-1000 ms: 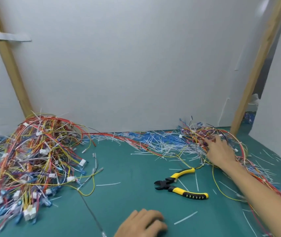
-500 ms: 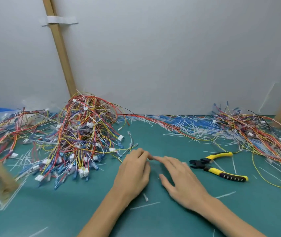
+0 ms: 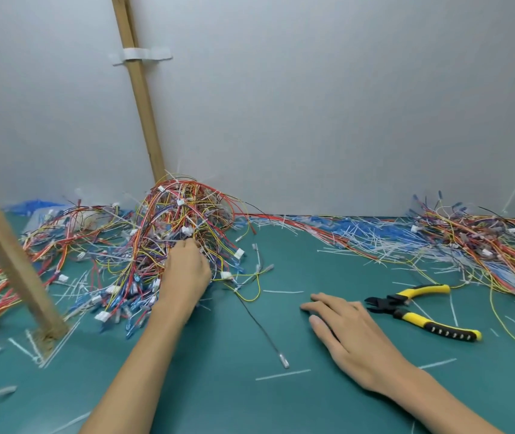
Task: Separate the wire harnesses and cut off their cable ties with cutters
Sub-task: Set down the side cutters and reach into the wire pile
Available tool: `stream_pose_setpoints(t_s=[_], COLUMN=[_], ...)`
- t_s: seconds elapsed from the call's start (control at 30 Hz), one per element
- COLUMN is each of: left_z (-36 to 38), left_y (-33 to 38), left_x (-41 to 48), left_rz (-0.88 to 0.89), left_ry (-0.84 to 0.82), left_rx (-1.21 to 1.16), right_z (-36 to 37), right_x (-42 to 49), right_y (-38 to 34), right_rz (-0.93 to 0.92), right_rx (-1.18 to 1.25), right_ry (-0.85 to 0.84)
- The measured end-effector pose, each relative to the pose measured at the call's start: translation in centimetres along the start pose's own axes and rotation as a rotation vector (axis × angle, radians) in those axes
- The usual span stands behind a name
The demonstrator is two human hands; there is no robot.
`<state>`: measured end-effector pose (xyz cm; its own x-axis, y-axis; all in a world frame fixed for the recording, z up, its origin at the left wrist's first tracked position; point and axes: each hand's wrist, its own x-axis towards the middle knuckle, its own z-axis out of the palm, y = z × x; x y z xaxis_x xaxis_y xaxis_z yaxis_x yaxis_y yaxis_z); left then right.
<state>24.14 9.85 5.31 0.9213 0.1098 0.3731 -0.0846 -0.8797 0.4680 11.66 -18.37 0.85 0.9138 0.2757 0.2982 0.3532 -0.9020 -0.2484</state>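
Some harness wires (image 3: 184, 227) sit in left grip (image 3: 187, 272); cutters (image 3: 419, 311) beside right grip (image 3: 343, 330).

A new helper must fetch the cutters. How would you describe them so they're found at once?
On the green table, look just right of the flat right hand. The cutters lie there, untouched: the only tool, with yellow-and-black handles amid thin wires.

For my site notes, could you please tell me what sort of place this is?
Probably a makeshift workbench for sorting wiring: a green mat heaped with coloured wire harnesses, scattered cable ties, yellow-handled cutters lying ready, and white boards behind wooden posts.
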Motion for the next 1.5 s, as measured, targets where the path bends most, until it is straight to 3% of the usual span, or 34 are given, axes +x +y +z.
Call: stream_pose_setpoints(t_s=[0.23, 0.47, 0.67, 0.87, 0.93, 1.1, 1.33, 1.4, 1.47, 1.5], left_z=[1.5, 1.0, -1.7, -4.4, -4.6, -4.3, -4.0, -3.9, -3.6, -3.5], left_y=[1.4, -0.3, -0.6, 1.0, 0.9, -1.4, -2.0, -1.7, -1.1, -0.6], left_x=[2.2, 2.3, 3.1, 5.8, 7.8, 12.4, 13.0, 12.4, 11.8, 11.5], left_rz=[-0.217, -0.089, 0.042, 0.215, 0.140, -0.083, -0.145, -0.036, 0.183, 0.279], left_ry=[-0.033, 0.139, -0.003, 0.527, 0.468, 0.132, 0.041, 0.174, 0.300, 0.263], left_rx=[0.152, -0.072, -0.028, 0.079, 0.074, 0.137, 0.219, 0.415, 0.395, 0.330], right_z=[0.0, -0.1, -0.4, -0.1, 0.0, 0.3, 0.3, 0.3, 0.4, 0.4], right_x=[0.0, 0.1, 0.2, 0.4, 0.5, 0.8, 0.7, 0.7, 0.7, 0.7], right_y=[0.2, 0.0, -0.1, 0.1, 0.3, 0.6, 0.6, 0.6, 0.6, 0.6], right_rz=[0.006, 0.005, 0.011, 0.014, 0.010, 0.005, -0.003, -0.005, -0.003, -0.002], right_rx=[-0.026, -0.028, -0.025, -0.035, -0.034, -0.028, -0.032, -0.030, -0.033, -0.033], right_ry=[-0.028, -0.046, -0.055, -0.071, -0.080, -0.087, -0.086, -0.086, -0.086, -0.085])
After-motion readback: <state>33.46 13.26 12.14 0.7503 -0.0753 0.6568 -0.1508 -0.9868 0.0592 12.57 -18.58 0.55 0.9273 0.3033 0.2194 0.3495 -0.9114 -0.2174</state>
